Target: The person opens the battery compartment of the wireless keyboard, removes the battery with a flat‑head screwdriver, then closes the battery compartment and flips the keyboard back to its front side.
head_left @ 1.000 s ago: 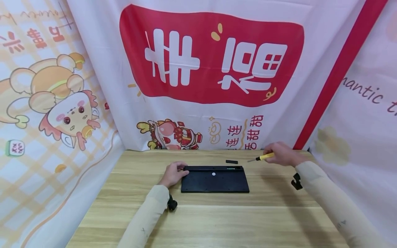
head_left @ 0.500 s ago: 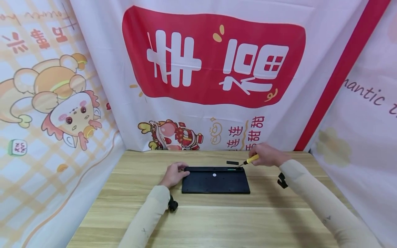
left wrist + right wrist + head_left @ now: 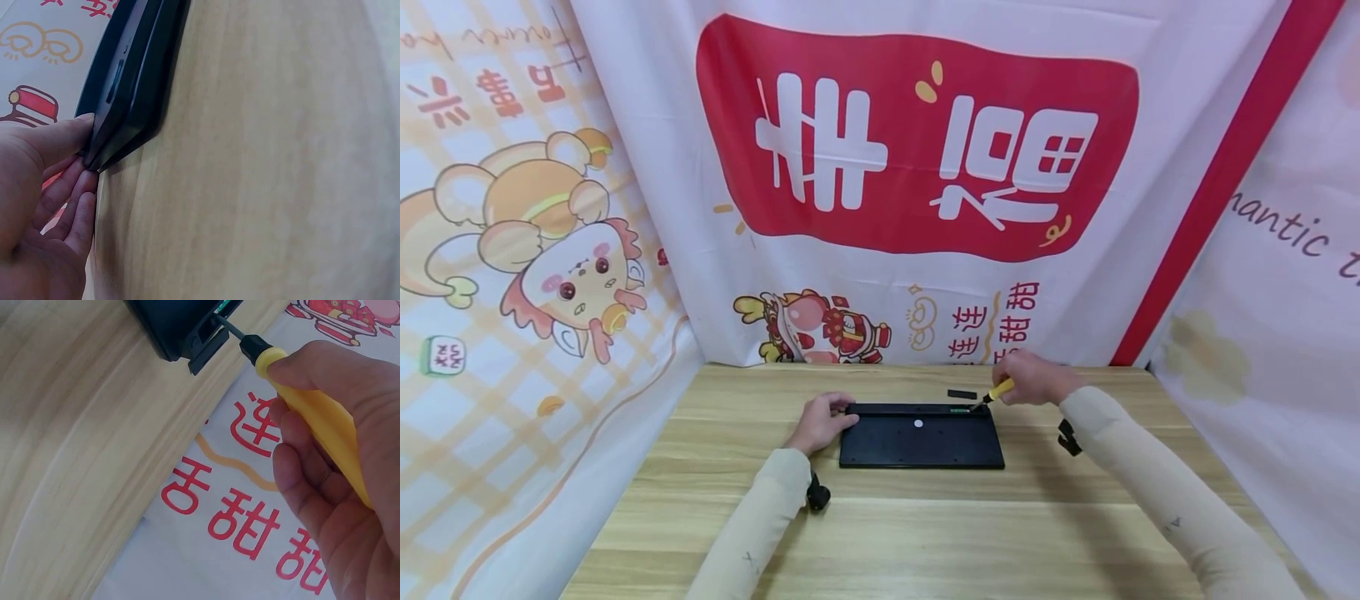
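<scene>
A black keyboard (image 3: 921, 446) lies underside up on the wooden table, its battery slot uncovered at the far right. A green battery (image 3: 959, 410) shows inside that slot. My left hand (image 3: 820, 421) pinches the keyboard's far left corner, with the thumb on top in the left wrist view. My right hand (image 3: 1033, 379) grips a screwdriver (image 3: 322, 415) by its yellow handle. The metal tip reaches into the slot beside the battery; its very end is hard to make out. Just behind the keyboard lies a small black battery cover (image 3: 962, 394).
The table (image 3: 910, 542) ends at a printed white cloth (image 3: 917, 275) hanging behind it. More printed cloth (image 3: 550, 250) hangs along the left side, and another cloth on the right. Black wrist cameras (image 3: 817, 497) sit on both sleeves.
My right hand has moved left, bringing the screwdriver tip from beside the keyboard into the battery slot, then slightly further left. The left hand keeps its hold on the corner.
</scene>
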Available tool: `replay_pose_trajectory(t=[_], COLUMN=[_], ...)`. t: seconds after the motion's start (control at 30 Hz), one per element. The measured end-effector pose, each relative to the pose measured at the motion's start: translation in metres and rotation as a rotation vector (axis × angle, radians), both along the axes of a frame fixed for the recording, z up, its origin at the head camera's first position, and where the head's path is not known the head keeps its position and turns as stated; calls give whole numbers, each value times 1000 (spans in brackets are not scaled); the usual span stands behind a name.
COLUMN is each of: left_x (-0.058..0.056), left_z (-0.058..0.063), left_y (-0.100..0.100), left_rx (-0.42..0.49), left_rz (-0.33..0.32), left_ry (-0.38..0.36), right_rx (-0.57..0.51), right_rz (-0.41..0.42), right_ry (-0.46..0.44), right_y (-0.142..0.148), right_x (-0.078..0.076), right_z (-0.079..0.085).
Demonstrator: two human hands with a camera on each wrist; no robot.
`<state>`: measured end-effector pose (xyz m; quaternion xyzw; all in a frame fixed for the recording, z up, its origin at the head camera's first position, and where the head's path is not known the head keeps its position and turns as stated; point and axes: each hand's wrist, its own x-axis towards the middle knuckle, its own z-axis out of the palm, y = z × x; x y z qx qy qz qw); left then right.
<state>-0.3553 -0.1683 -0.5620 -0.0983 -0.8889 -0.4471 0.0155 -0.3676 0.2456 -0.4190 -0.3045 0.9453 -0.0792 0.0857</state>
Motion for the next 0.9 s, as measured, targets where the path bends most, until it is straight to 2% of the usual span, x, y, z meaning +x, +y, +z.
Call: replay_pose_trajectory(t=[0.27,0.5,0.6,0.73,0.9], left_x=[-1,1,3,4,2], left_z=[0,0,1,2,4], left_y=[0,3,4,3,3], left_rx=[2,-5,6,7,-33], left_rz=[-5,5,6,5,28], left_ry=[-3,14,22,28,23], right_rx=[91,185,159,63,-36], right_rz=[7,-49,-63,-71,-130], right_ry=[11,-30,-43,-86,-157], right_y=[-26,-44,-40,-28,-11], right_x=[4,1,-2,-9,-19], right_z=[14,19,16,11,5])
